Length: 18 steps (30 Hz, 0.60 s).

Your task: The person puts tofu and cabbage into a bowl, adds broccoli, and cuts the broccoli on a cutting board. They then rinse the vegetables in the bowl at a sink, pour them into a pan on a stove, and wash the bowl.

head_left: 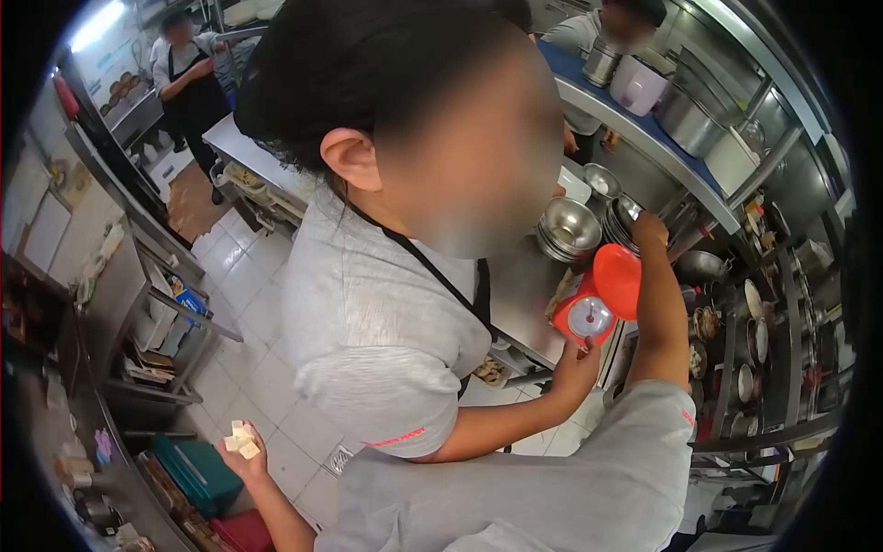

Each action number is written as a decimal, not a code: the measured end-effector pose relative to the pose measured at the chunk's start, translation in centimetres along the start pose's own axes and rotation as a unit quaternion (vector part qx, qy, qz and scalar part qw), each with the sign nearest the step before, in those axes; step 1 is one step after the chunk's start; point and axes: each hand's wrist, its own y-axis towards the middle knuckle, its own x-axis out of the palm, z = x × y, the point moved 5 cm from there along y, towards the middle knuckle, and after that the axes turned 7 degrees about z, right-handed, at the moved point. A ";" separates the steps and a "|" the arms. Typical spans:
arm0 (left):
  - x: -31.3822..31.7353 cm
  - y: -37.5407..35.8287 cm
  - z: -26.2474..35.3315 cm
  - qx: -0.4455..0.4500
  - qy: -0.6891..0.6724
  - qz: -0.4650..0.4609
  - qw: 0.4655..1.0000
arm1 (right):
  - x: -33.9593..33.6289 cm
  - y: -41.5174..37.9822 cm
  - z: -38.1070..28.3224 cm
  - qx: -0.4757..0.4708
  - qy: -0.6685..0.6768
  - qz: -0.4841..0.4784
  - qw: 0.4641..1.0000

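Observation:
My left hand (pixel 246 463), low on the left, is cupped around several pale, cream-coloured cubes (pixel 241 442); their kind is not clear. My right hand (pixel 651 230) reaches far forward over the steel counter and grips the rim of a tilted metal bowl (pixel 628 212) at a stack; part of its fingers is hidden. Just below that hand is a red kitchen scale (pixel 589 317) with a round white dial and a red pan (pixel 617 281). A co-worker's hand (pixel 578 363) touches the scale's lower front. Beside it stands another stack of metal bowls (pixel 570 226).
A co-worker (pixel 386 304) in a grey shirt and black apron stands close in front of me, between my arms. Overhead runs a shelf (pixel 662 115) with pots. Racks of dishes (pixel 745 368) line the right. A green bin (pixel 195 474) is by my left arm.

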 end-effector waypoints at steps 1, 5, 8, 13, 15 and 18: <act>0.3 -0.5 -0.6 -0.009 0.000 0.002 1.000 | -0.2 0.1 0.5 -0.001 0.004 0.010 1.000; 0.7 -0.2 -0.7 -0.029 0.010 0.027 0.999 | -4.2 -4.7 -0.7 -0.087 0.073 0.158 0.981; 0.3 1.2 -0.1 -0.035 0.013 0.031 0.999 | -5.6 -8.3 -1.1 -0.115 0.126 0.240 0.956; -0.2 4.2 1.5 -0.079 0.034 0.059 0.995 | -9.2 -18.6 -1.5 -0.184 0.194 0.318 0.910; 0.1 5.2 2.9 -0.090 0.054 0.061 0.993 | -10.7 -23.1 -1.7 -0.162 0.210 0.310 0.913; -0.3 6.9 5.8 -0.113 0.077 0.042 0.990 | -12.0 -29.0 -0.4 -0.139 0.231 0.330 0.905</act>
